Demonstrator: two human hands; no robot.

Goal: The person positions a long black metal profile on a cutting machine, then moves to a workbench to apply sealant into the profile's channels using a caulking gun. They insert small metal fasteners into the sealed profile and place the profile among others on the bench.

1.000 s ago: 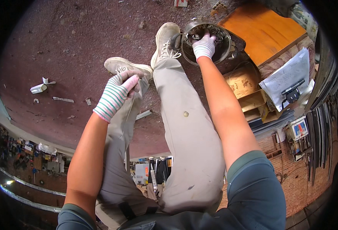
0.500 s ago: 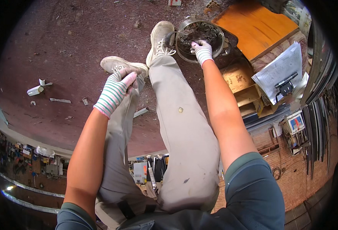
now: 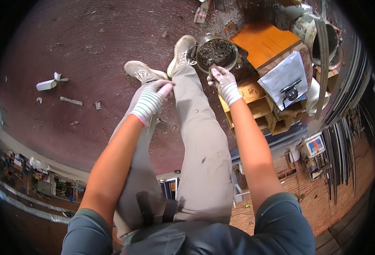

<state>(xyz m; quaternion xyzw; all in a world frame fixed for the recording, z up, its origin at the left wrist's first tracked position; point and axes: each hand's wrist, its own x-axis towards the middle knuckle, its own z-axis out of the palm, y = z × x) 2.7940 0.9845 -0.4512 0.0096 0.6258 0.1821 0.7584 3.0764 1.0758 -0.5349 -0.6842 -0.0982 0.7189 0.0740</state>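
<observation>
I sit with both legs stretched out over a dark red floor. My left hand [image 3: 151,100], in a white glove with a green-striped cuff, rests on my left knee with fingers curled together and nothing in it. My right hand [image 3: 224,83], in a grey-white glove, reaches to the near rim of a round metal pan [image 3: 234,57] full of dark rubble, beside my right shoe [image 3: 182,50]. Its fingertips are bunched at the rim; whether they pinch anything is unclear.
An orange wooden board [image 3: 266,42] lies just behind the pan, over stacked wooden crates [image 3: 255,104]. A clipboard with papers [image 3: 286,76] sits to their right, and metal cylinders [image 3: 323,38] and long metal bars [image 3: 344,110] stand further right. White scraps [image 3: 47,84] lie on the floor at left.
My right hand has drawn back from over the middle of the pan to its near rim. My left hand stays on the knee.
</observation>
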